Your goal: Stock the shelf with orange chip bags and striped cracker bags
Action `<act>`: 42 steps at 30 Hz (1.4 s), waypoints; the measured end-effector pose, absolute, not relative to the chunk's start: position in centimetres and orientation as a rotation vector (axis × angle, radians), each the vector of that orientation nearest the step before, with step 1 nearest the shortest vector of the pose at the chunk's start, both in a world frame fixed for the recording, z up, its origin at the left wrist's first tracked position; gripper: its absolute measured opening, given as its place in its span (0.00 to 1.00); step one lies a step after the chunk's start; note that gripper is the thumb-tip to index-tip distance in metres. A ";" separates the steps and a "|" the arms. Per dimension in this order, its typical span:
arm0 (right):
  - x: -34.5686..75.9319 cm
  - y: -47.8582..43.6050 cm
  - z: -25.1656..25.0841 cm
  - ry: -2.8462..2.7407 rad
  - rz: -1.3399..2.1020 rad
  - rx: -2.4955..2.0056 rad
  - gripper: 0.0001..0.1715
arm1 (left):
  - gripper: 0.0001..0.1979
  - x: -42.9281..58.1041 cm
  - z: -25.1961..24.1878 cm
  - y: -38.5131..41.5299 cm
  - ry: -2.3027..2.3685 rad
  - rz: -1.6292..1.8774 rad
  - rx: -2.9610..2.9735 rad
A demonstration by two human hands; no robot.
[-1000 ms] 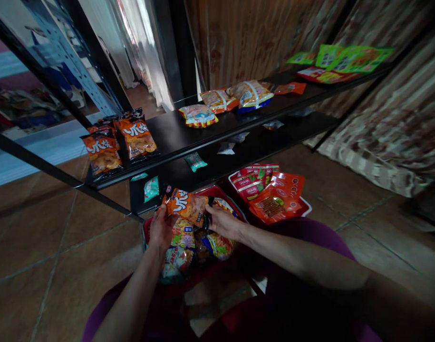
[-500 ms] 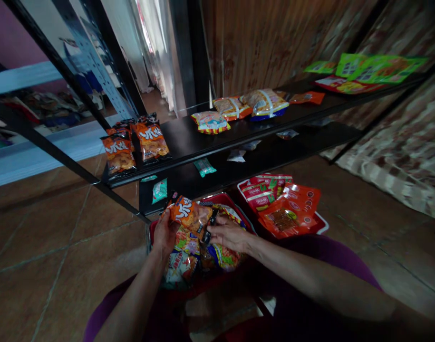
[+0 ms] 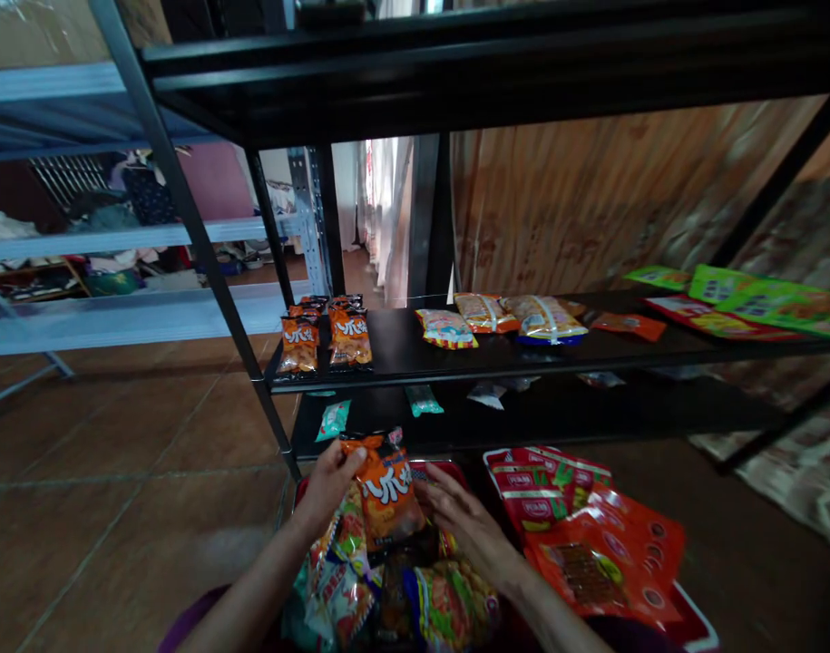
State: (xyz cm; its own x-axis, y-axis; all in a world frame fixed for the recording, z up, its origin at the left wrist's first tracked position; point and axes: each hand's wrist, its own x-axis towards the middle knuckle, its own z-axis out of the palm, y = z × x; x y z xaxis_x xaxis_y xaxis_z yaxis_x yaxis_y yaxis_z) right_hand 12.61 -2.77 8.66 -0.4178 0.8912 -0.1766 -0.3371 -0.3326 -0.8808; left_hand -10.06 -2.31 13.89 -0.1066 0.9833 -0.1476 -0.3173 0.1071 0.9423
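My left hand (image 3: 334, 479) grips an orange and black snack bag (image 3: 388, 497) by its upper left edge, thumb on the front. The bag is tilted upright above a red basket (image 3: 448, 472) full of colourful snack packets (image 3: 455, 594). At the bag's right side is my right hand (image 3: 465, 517), its fingers stretched out and spread; whether the fingertips touch the bag I cannot tell. Similar orange bags (image 3: 350, 336) stand in two rows on the black shelf (image 3: 394, 358) ahead.
A second basket (image 3: 693, 617) on the right holds red packets (image 3: 551, 481) and orange packets (image 3: 611, 553). Along the shelf lie yellow snack bags (image 3: 547, 319) and green bags (image 3: 772, 299). Small teal packets (image 3: 334, 420) lie one level lower. A black upright post (image 3: 210, 263) stands at the left.
The view has tilted up, showing the upper shelf. The orange bag has turned more upright in my left hand. My right hand has let go of its lower end and opened.
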 end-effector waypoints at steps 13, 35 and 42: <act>7.6 -0.1 12.2 -1.158 1.733 -0.938 0.36 | 0.16 -9.2 15.7 0.0 0.996 1.314 0.974; 1.4 4.2 15.7 -1.358 1.628 -0.836 0.33 | 0.21 -13.1 15.5 1.5 1.159 1.387 0.922; 2.3 7.4 17.3 -1.454 1.432 -0.874 0.29 | 0.21 -12.2 17.9 5.1 1.066 1.527 0.944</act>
State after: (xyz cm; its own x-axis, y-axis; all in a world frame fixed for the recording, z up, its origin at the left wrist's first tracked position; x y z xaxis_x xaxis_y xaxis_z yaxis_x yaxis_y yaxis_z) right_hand 2.30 7.44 17.26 -0.3562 0.9274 0.1142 -0.0998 0.0838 -0.9915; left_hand -12.23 5.06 17.87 -0.1891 0.9807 0.0503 -0.2910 -0.1049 0.9509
